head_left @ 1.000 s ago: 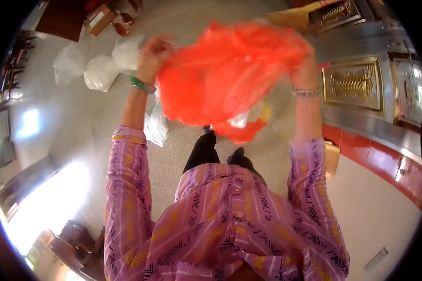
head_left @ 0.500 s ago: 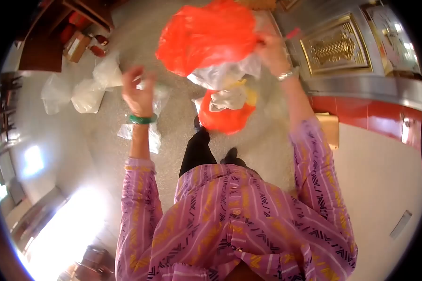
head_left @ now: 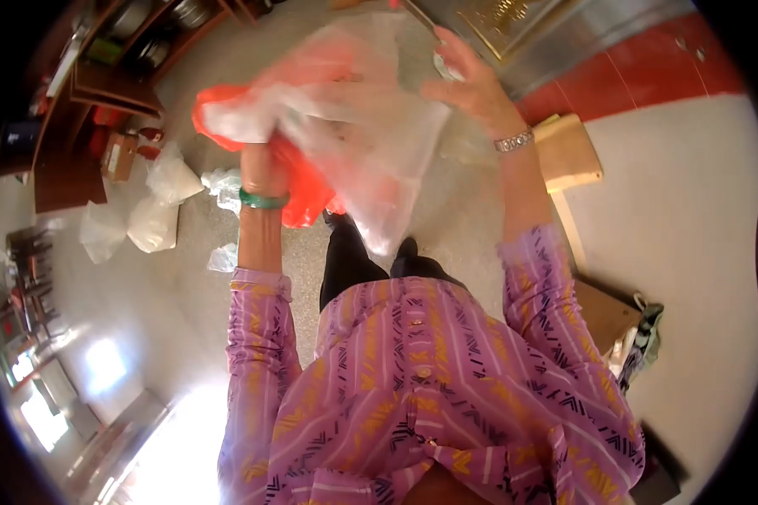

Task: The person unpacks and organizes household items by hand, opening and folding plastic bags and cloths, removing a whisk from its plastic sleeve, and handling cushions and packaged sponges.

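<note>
In the upper middle of the frame, I am seeing a clear bag (head_left: 370, 135) now spreading over the orange bag (head_left: 307, 189), which half a second ago was hanging from the right hand alone. The left hand (head_left: 261, 164) is now clenching both bags from below, so the bundle is changing hands. The right hand (head_left: 472, 80), fingers spread, is touching the clear bag's upper edge.

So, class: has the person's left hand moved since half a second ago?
Yes. The left hand was open and apart from the bags; it is now closed into the orange bag and clear bag, level with the person's trouser leg.
</note>
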`<control>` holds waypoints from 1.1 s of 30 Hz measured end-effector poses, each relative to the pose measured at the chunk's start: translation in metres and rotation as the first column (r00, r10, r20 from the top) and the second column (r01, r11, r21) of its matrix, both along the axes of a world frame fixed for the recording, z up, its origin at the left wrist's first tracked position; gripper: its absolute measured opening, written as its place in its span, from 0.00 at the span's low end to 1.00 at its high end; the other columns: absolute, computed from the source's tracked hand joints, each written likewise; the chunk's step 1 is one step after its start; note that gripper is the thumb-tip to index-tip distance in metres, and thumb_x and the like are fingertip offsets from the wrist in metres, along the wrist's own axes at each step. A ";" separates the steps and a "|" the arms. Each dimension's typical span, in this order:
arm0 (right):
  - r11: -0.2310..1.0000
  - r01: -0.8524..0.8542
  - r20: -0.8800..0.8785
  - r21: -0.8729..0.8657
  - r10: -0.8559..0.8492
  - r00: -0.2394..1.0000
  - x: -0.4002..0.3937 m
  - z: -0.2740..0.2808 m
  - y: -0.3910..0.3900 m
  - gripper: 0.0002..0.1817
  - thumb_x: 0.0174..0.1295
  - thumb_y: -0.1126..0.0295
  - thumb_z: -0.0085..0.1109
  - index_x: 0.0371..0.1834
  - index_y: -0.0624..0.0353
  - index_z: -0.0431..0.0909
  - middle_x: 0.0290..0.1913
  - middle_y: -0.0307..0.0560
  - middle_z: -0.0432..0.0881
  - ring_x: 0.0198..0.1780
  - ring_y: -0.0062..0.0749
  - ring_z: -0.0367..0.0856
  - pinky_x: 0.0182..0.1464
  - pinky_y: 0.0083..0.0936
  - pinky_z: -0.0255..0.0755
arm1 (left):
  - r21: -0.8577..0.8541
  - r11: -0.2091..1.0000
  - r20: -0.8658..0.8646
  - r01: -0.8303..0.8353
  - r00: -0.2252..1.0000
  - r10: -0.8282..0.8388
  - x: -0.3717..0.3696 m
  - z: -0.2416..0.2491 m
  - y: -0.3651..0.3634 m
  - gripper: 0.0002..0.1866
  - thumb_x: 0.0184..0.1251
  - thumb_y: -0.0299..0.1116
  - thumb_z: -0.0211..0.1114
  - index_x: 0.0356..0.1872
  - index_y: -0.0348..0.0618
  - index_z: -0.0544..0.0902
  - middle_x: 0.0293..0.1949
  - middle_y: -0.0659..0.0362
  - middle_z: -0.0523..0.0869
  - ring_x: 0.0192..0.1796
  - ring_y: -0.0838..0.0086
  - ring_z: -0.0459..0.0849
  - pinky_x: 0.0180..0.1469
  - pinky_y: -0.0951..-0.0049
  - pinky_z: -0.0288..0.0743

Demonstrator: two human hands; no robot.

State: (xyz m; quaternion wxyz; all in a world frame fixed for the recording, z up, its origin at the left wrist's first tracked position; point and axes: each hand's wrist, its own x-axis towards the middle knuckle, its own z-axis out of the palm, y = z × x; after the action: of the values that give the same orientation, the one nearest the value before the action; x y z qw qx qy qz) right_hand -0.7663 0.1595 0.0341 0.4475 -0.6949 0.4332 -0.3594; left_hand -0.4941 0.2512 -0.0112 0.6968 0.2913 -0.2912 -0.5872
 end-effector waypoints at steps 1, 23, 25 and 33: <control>0.986 -0.015 0.019 0.166 0.012 1.000 -0.020 -0.025 0.007 0.40 0.47 0.69 0.64 0.64 0.59 0.55 0.54 0.48 0.68 0.57 0.30 0.64 0.57 0.29 0.61 | 0.075 0.995 -0.066 0.060 0.996 -0.055 -0.010 0.001 0.002 0.18 0.63 0.37 0.53 0.50 0.39 0.70 0.47 0.56 0.76 0.47 0.69 0.76 0.50 0.67 0.72; 0.353 0.932 -0.886 -0.082 -0.453 0.093 -0.405 -0.117 0.346 0.15 0.52 0.58 0.51 0.38 0.51 0.81 0.35 0.48 0.81 0.35 0.41 0.79 0.42 0.32 0.72 | 0.807 0.340 -0.203 0.483 0.767 -0.609 -0.176 -0.153 -0.009 0.12 0.61 0.44 0.53 0.30 0.47 0.75 0.28 0.60 0.79 0.31 0.69 0.76 0.38 0.67 0.71; 0.345 0.889 -0.837 -0.303 -0.542 -0.075 -0.494 -0.145 0.411 0.16 0.54 0.57 0.48 0.37 0.50 0.81 0.35 0.48 0.81 0.37 0.40 0.80 0.43 0.31 0.72 | 0.793 0.363 -0.138 0.489 0.725 -0.674 -0.223 -0.147 -0.007 0.09 0.61 0.39 0.54 0.27 0.47 0.75 0.26 0.61 0.78 0.27 0.73 0.73 0.33 0.70 0.70; -0.564 0.669 0.452 0.485 -0.493 -0.743 -0.735 -0.027 0.512 0.10 0.46 0.70 0.58 0.32 0.62 0.77 0.23 0.39 0.72 0.22 0.24 0.70 0.24 0.24 0.68 | 0.834 0.362 -0.004 0.417 0.660 -0.751 -0.396 -0.188 0.025 0.09 0.60 0.38 0.56 0.29 0.43 0.76 0.25 0.56 0.79 0.28 0.68 0.77 0.29 0.69 0.71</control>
State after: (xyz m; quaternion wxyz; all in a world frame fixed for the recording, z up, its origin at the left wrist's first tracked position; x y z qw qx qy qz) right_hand -1.5009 0.6714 0.0075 -0.1162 0.2058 0.5564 -0.7966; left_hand -0.8902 0.2766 -0.1987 0.1631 0.5420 -0.2209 -0.7942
